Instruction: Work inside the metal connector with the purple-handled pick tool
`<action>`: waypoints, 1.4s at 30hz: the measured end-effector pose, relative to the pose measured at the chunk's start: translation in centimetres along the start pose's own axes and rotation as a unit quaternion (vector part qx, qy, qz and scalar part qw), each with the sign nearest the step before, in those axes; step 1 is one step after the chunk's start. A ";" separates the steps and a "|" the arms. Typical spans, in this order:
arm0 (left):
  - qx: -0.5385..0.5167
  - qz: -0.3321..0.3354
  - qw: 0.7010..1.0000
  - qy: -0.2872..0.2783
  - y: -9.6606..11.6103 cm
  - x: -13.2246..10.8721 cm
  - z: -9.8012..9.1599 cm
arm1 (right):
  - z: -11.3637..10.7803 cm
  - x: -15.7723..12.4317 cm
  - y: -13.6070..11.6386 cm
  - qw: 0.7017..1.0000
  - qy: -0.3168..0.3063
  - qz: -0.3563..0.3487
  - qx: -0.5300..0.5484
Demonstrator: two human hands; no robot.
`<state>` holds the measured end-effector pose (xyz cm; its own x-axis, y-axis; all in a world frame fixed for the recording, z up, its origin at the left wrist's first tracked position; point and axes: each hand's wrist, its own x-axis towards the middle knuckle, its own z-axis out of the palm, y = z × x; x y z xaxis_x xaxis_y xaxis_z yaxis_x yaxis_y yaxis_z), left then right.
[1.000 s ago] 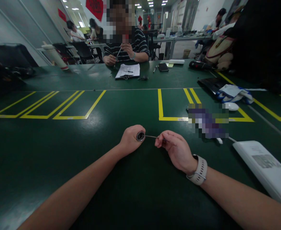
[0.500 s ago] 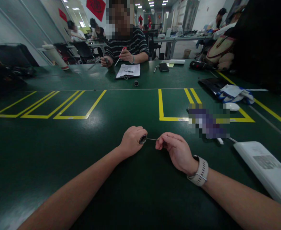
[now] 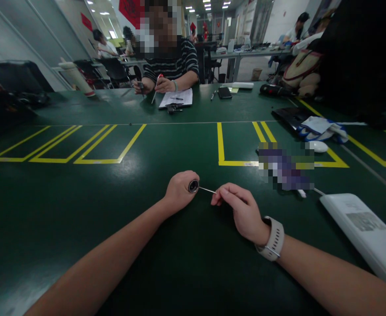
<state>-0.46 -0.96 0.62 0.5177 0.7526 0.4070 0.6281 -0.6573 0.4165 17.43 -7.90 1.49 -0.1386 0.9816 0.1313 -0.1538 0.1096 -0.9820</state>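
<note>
The fingers (image 3: pixel 190 175) of the left hand (image 3: pixel 180 192) are closed around a round metal part (image 3: pixel 193 186), whose ring-shaped open end shows at the thumb side of the fist. The rest of this part is hidden inside the hand. The right hand (image 3: pixel 242 210) is beside it, a little apart, with its fingers bent inward and nearly closed. They hold one end of a thin metal rod (image 3: pixel 207 190), which crosses the gap between the two hands. Its other end reaches the edge of the round part, but I cannot tell if it is inserted there or only touches. Both hands are above the bench (image 3: pixel 153 245), and a watch (image 3: pixel 272 241) with a pale band is on the right wrist.

To the right of the right fingers, near the forearm, lies a white flat device (image 3: pixel 360 228). Farther from these fingers and also to the right, there is a blurred purplish item (image 3: pixel 285 169). Ahead of the fingers, yellow tape (image 3: pixel 235 163) marks the bench. Well beyond them, across the bench, a co-worker (image 3: pixel 171 66) in a striped shirt holds a red-handled tool (image 3: pixel 160 77) near the paper (image 3: pixel 182 96).
</note>
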 end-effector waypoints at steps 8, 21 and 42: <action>-0.005 0.014 1.000 0.000 0.0 -0.1 0.0 | 0.0 0.0 0.2 0.999 -0.035 0.012 0.033; 0.032 0.041 0.999 -0.016 0.1 -0.1 -0.1 | 0.1 -0.1 0.2 1.000 -0.019 -0.001 -0.011; -0.006 0.026 1.000 -0.008 -0.2 0.0 0.1 | 0.2 -0.3 -0.1 0.998 -0.013 -0.019 -0.062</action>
<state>-0.58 -0.85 0.47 0.5589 0.7178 0.4151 0.5931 -0.6959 0.4048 17.29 -8.23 1.55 -0.1604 0.9722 0.1708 -0.0379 0.1669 -0.9853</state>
